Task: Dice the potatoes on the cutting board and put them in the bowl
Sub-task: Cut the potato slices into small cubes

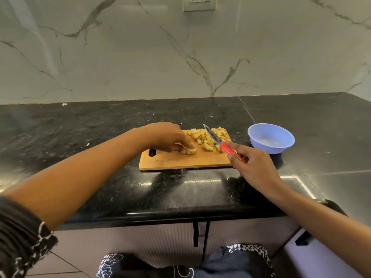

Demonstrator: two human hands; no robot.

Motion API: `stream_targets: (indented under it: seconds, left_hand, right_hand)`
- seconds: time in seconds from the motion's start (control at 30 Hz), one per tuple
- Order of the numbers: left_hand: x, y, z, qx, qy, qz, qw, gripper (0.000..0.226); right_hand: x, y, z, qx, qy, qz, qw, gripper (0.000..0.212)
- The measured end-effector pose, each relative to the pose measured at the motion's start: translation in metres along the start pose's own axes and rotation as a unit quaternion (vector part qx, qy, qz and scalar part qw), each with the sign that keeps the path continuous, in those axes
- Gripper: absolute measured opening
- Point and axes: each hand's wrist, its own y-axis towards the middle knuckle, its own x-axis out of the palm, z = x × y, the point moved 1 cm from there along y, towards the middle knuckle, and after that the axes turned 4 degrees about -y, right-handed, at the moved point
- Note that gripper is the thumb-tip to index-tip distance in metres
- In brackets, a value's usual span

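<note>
Closest to the camera there's a dark patterned sleeve [22, 237] on the left arm, then pale cabinet doors [160, 243] under a glossy black stone counter [80, 127].

The right hand [255, 167] is off the near right corner of the board with its fingers curled round the red handle of a small knife [220, 142]. The index finger lies along the top and the blade angles up and away to the left over the dice. Can't tell if the edge is touching them.

The wooden cutting board [180, 160] lies flat on the counter, handle slot on the left. The left hand [166, 137] reaches in over it, fingertips pinching a pale yellow potato chunk [190, 151] down against the wood around the middle of the board. That piece is rounded and looks uncut.

Behind it, on the far right part of the board, is a loose heap of diced potato [206, 137], small yellowish cubes, pretty uneven tbh.

A light blue plastic bowl [269, 147] sits on the counter just beside the board's right end, not touching it.

Further back there's a white marble backsplash [140, 57] with a wall socket [198, 3] up top.
</note>
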Motion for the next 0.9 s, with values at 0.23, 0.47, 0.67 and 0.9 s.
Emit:
stream_targets:
  seconds: [0.23,0.47,0.67,0.9]
  left_hand:
    - [0.011,0.000,0.000,0.017,-0.009,0.021,1.000,0.041]
    - [0.033,-0.006,0.005,-0.001,-0.103,0.092,0.990,0.040]
    - [0.040,-0.005,0.017,-0.025,-0.136,0.170,0.976,0.037]
    - [0.027,-0.003,0.007,-0.024,-0.156,0.071,0.985,0.049]
  right_hand:
    - [0.008,-0.002,0.005,0.044,0.089,-0.008,0.995,0.038]
    - [0.011,-0.002,0.007,0.077,0.121,-0.014,0.990,0.037]
    - [0.010,-0.002,0.004,0.093,0.127,-0.019,0.987,0.037]
    - [0.011,0.000,0.007,0.099,0.126,-0.016,0.987,0.038]
